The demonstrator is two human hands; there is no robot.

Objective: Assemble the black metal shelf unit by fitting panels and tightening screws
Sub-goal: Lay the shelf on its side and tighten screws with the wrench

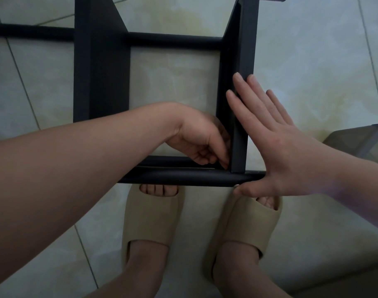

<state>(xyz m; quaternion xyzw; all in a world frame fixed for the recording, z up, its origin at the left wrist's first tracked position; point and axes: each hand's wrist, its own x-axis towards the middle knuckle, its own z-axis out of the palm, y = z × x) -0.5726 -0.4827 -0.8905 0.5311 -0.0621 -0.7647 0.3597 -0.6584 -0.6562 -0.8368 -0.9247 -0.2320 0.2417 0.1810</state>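
The black metal shelf frame [102, 82] stands on the pale tiled floor [312, 61], its side panel [247, 50] steadied by the flat, straight-fingered right hand [287, 155], while the left hand [199, 138] curls into the inner corner, its grip unclear; likely a screw-fitting step, next needing steady turning.

Matt metal frame [102, 72], floor tiles [312, 61] — glossy

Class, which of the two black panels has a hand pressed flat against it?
The narrower right panel: the right hand lies flat on it; the wider left panel has none.
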